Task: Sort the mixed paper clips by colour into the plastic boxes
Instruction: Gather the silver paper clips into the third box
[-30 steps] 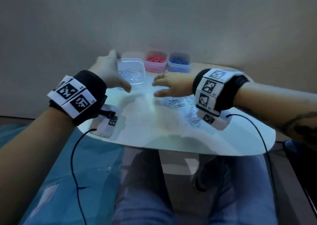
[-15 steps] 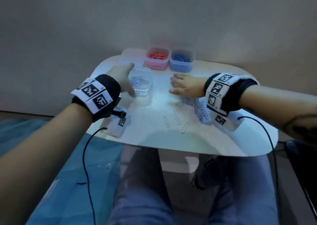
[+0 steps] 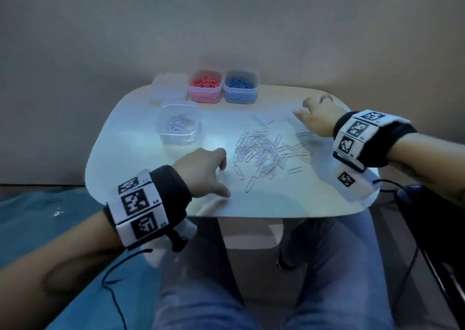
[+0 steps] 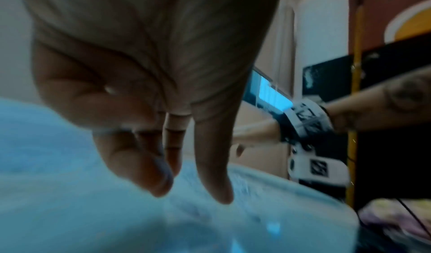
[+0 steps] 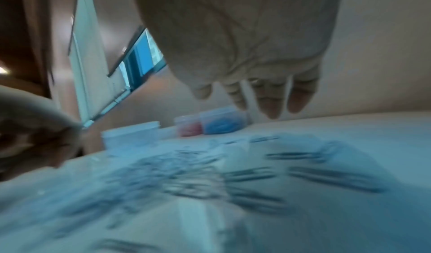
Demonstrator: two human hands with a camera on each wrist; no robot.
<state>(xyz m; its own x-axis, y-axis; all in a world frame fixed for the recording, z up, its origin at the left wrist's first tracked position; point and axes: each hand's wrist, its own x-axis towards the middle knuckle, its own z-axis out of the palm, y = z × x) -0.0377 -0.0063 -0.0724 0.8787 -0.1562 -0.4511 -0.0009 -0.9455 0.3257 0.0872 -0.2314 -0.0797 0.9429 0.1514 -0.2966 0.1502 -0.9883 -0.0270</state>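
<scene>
White table [image 3: 141, 153] carries a loose heap of paper clips [image 3: 264, 148] between the two hands. Left hand [image 3: 201, 171], fingers relaxed and empty, lies just beside it; right hand [image 3: 317, 118], spread flat, touches the far-right strays.

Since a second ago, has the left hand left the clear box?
Yes. The left hand has pulled back from the clear box toward the table's near edge, left of the loose clips.
</scene>
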